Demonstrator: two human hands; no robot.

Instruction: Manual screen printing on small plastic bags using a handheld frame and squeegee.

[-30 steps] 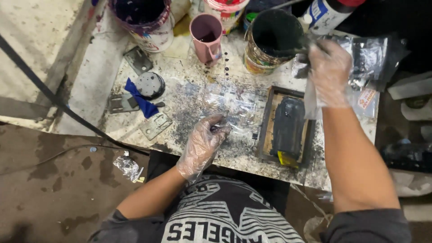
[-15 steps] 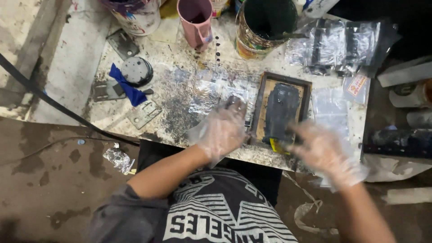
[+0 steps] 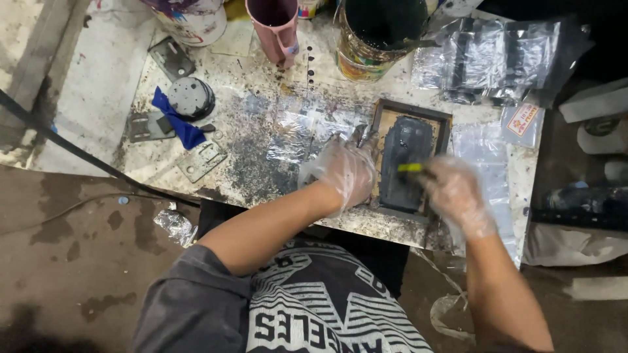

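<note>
Both my hands wear thin clear plastic gloves. My left hand (image 3: 343, 171) rests on the left edge of a small wooden framed tray (image 3: 411, 111) that holds a dark, paint-coated slab (image 3: 405, 147). My right hand (image 3: 454, 193) is blurred at the tray's right side and grips a small tool with a yellow handle (image 3: 410, 168) lying across the slab. The tray sits on a paint-spattered work board (image 3: 261, 131).
A pink cup (image 3: 275, 26), a large dark paint can (image 3: 376, 33) and a white bucket (image 3: 190, 16) stand along the far edge. Clear plastic bags (image 3: 497, 55) lie at the right. A blue rag (image 3: 176, 117), a round grey lid (image 3: 190, 97) and metal plates (image 3: 203, 160) lie at the left.
My right hand came down from the plastic bags at the far right to the tray and now holds the yellow-handled tool. My left hand shifted right onto the tray's edge.
</note>
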